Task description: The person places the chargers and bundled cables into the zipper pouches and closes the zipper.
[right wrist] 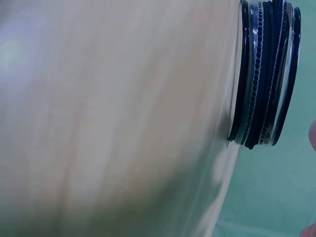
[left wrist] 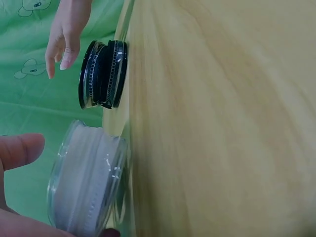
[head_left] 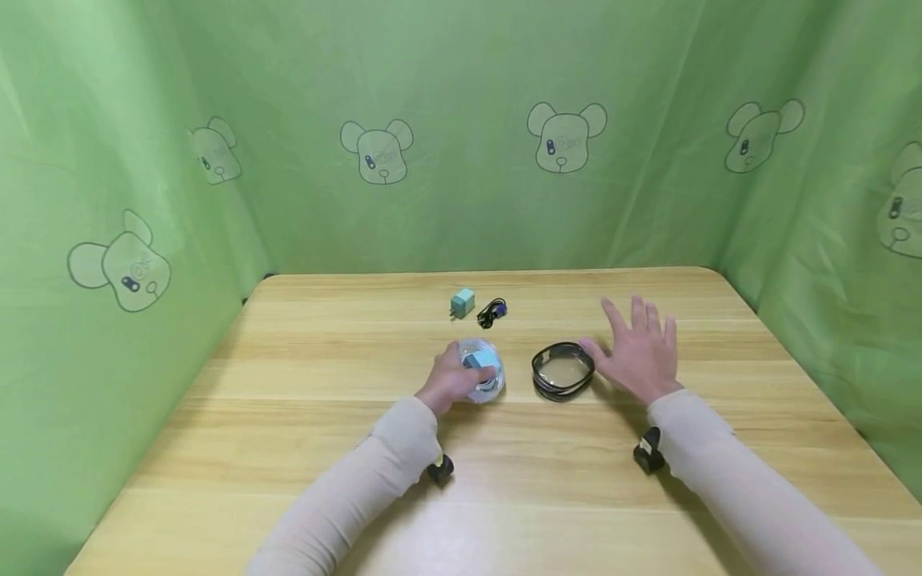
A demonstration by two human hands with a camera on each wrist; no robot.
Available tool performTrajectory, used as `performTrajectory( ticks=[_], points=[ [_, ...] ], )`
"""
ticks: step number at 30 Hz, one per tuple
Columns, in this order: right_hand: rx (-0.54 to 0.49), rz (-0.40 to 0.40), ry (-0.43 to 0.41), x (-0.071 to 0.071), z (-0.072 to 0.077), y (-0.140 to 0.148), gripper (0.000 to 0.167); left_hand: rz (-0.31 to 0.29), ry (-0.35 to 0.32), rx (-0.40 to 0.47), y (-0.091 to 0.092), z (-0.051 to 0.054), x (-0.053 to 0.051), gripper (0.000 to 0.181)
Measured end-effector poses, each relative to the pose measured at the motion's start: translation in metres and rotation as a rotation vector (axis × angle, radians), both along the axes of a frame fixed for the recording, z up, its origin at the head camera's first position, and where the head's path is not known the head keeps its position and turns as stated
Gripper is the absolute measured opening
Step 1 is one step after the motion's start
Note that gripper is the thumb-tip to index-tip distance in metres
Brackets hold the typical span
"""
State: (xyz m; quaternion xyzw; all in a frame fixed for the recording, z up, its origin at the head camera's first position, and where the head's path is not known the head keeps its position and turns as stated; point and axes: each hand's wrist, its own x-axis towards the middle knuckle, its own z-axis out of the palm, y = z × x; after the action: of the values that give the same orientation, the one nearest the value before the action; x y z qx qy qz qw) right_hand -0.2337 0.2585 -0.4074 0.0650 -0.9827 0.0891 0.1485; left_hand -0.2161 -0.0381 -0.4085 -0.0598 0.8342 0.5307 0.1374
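In the head view my left hand (head_left: 454, 380) grips a clear round case (head_left: 493, 390) with a light blue piece on top or inside. The left wrist view shows that case (left wrist: 86, 180) whitish and slightly tilted, with fingers at its near side. To its right a black-rimmed round case (head_left: 563, 394) with a clear top sits on the table. Beside that case my right hand (head_left: 637, 356) has its fingers spread, holding nothing; its thumb is close to the rim, and I cannot tell if they touch. The right wrist view shows a zip round the black case (right wrist: 266, 74).
A teal plug adapter (head_left: 463, 303) and a coiled black cable (head_left: 492, 313) with a purple-blue end lie farther back on the wooden table (head_left: 346, 352). Green curtains (head_left: 468, 216) with bear-head drawings stand behind and on both sides.
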Motion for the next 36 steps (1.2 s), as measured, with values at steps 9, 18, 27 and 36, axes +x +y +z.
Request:
performTrajectory(
  ticks=[9, 18, 27, 36],
  points=[
    [-0.022, -0.015, -0.012, -0.001, -0.001, 0.008, 0.081, -0.033, 0.016, -0.002, 0.002, 0.002, -0.001, 0.093],
    [-0.032, -0.05, -0.054, 0.002, 0.006, 0.014, 0.081, -0.091, 0.231, -0.167, 0.01, 0.013, -0.005, 0.097],
    [-0.031, -0.065, -0.074, 0.002, 0.006, 0.017, 0.082, -0.348, 0.392, -0.35, 0.035, 0.033, -0.006, 0.08],
    [-0.041, -0.055, -0.062, 0.003, 0.004, 0.015, 0.083, -0.476, 0.386, -0.44, 0.066, 0.032, -0.013, 0.079]
  ],
)
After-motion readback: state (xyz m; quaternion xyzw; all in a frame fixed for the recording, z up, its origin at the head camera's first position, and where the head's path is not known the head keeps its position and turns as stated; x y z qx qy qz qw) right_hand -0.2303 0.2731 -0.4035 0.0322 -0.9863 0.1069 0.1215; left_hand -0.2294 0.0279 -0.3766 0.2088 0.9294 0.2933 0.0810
